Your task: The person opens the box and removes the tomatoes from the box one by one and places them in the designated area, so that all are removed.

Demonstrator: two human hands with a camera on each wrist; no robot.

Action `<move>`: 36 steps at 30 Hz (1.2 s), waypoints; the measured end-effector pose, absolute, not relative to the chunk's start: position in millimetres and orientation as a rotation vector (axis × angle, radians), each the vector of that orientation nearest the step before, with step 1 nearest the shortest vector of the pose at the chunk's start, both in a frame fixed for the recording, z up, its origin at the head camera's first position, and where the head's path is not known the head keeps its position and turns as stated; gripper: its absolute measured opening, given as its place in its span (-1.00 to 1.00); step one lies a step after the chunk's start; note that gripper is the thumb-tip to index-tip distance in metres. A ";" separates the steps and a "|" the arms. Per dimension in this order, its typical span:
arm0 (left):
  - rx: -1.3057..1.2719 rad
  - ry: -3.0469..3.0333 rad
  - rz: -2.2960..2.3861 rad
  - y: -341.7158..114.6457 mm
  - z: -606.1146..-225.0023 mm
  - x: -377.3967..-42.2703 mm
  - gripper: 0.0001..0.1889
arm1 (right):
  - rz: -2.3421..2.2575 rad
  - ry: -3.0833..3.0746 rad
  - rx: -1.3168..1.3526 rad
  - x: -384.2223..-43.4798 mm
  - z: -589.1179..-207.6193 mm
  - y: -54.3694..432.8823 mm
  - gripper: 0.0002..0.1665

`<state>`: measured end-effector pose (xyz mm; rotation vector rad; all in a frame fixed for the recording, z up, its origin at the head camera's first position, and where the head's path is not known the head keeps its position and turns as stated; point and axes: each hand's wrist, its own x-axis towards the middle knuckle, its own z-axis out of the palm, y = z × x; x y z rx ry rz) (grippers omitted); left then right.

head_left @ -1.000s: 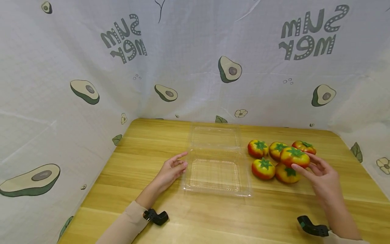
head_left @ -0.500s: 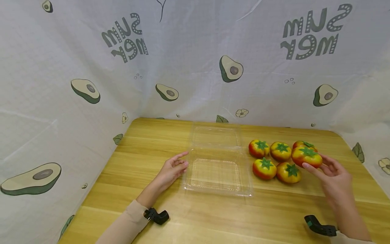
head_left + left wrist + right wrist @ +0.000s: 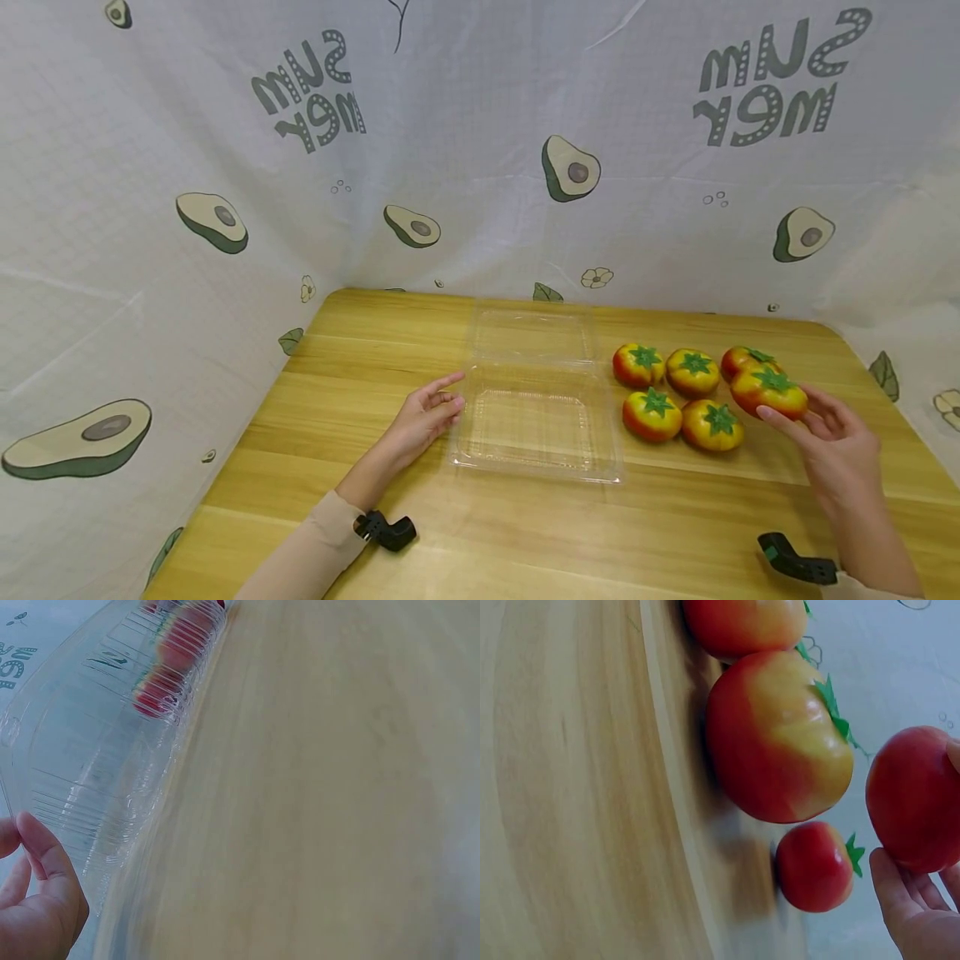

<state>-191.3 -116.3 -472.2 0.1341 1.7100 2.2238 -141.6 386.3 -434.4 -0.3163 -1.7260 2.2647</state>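
My right hand (image 3: 843,450) grips a red-and-yellow tomato (image 3: 769,393) with a green star-shaped top, fingers and thumb at its sides. In the right wrist view, this tomato (image 3: 919,799) is raised off the table. It overlaps the far right tomato (image 3: 742,360) in the head view. At the left rim of a clear plastic clamshell container (image 3: 528,473), my left hand (image 3: 420,423) pinches the edge between thumb and finger, seen closer in the left wrist view. The container lies open with its lid (image 3: 531,335) folded back, nothing inside.
Left of the held tomato, several others sit on the wooden table (image 3: 480,550): two at the front (image 3: 652,415) and two behind (image 3: 693,372). A white curtain (image 3: 465,150) with avocado prints hangs behind and beside the table.
My right hand has carried the held tomato to the right, away from over the other tomatoes and toward the right side. My left hand and the container stay in place.
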 end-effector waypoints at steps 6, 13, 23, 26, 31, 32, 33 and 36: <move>0.150 1.713 2.216 -117.5 -472.3 -191.5 -0.43 | 2.298 -1.676 -0.346 -138.4 -435.5 387.1 -0.43; 0.149 1.720 2.209 -118.2 -473.1 -191.4 -0.43 | 2.248 -1.740 -0.443 -142.4 -447.5 399.3 -0.37; 0.159 1.723 2.210 -118.0 -474.7 -191.9 -0.43 | 2.285 -1.746 -0.493 -141.6 -444.8 401.0 -0.41; 0.152 1.714 2.215 -117.7 -474.2 -191.7 -0.43 | 2.274 -1.773 -0.541 -142.7 -446.3 402.5 -0.39; 0.160 1.707 2.217 -117.3 -473.5 -191.5 -0.42 | 2.254 -1.829 -0.605 -144.1 -451.7 406.6 -0.35; 0.162 1.705 2.219 -117.3 -473.3 -191.4 -0.42 | 2.252 -1.836 -0.610 -144.3 -452.4 407.3 -0.34; 0.161 1.705 2.218 -117.2 -473.1 -191.4 -0.42 | 2.252 -1.840 -0.614 -144.6 -453.0 408.0 -0.34; 0.162 1.710 2.213 -117.3 -472.5 -191.3 -0.42 | 2.255 -1.839 -0.640 -145.3 -453.5 408.8 -0.34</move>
